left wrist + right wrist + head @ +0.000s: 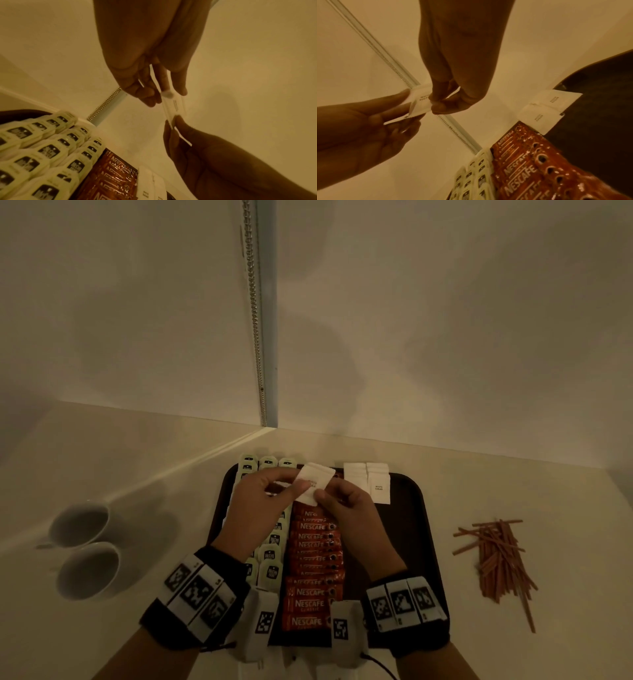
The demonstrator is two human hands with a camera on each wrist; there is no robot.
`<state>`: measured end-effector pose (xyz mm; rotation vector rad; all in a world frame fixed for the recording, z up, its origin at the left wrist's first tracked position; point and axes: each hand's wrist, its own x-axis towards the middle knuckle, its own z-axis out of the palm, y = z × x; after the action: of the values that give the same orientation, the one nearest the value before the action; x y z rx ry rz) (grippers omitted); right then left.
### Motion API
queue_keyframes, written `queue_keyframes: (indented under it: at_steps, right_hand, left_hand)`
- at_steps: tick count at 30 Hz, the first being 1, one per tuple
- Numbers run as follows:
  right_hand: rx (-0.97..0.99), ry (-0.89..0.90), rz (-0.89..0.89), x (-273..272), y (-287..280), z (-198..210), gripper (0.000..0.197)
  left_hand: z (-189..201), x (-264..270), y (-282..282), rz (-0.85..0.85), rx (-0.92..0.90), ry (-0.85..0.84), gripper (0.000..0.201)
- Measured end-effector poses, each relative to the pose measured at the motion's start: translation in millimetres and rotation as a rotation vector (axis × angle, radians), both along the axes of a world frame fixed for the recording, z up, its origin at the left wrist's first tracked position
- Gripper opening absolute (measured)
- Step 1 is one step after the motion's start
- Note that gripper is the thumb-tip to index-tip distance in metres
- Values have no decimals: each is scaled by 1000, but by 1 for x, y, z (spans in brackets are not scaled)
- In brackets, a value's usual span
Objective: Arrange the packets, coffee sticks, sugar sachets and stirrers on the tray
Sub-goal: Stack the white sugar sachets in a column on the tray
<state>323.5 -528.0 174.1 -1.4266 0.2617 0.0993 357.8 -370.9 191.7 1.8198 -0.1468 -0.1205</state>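
Both hands hover over the back of the dark tray (404,525). My left hand (291,481) pinches a small stack of white sugar sachets (313,482). My right hand (323,496) pinches the front sachet's near corner. The left wrist view shows the sachets (174,106) edge-on between the left hand (164,97) and the right hand (173,124). On the tray lie columns of pale green packets (270,553), a column of red coffee sticks (313,559) and two short rows of sugar sachets (368,481) at the back right. The brown stirrers (496,556) lie in a loose pile on the counter, right of the tray.
Two white cups (80,522) (89,570) stand on the counter left of the tray. Walls meet in a corner just behind the tray, with a metal strip (263,337) running up it. The tray's right part shows bare dark surface.
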Motion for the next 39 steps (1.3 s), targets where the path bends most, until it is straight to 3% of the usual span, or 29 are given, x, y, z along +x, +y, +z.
queue_keyframes:
  at_steps: [3, 8, 13, 18, 27, 31, 35, 39]
  right_hand:
    - [-52, 36, -98, 0, -24, -11, 10]
    - [-501, 109, -283, 8, -89, -55, 9]
    - [-788, 284, -293, 18, -135, -94, 13]
    - [-879, 310, -205, 26, -138, -100, 20]
    - [-952, 316, -278, 38, -129, -105, 20]
    - [-932, 238, -329, 31, -116, -86, 25]
    - [-812, 25, -25, -1, -69, -41, 20]
    - [-745, 32, 613, -58, -17, -11, 32]
  left_hand:
    - [-3, -9, 10, -46, 41, 84, 15]
    - [-12, -40, 62, -149, 75, 257, 20]
    - [-42, -70, 125, -28, 150, 422, 23]
    - [-63, -94, 165, 122, 194, 521, 21]
    - [-69, -113, 175, 196, 173, 566, 18]
    - [-62, -121, 183, 224, 172, 555, 21]
    - [-54, -136, 191, 246, 159, 549, 21]
    - [-47, -162, 201, 256, 142, 504, 21]
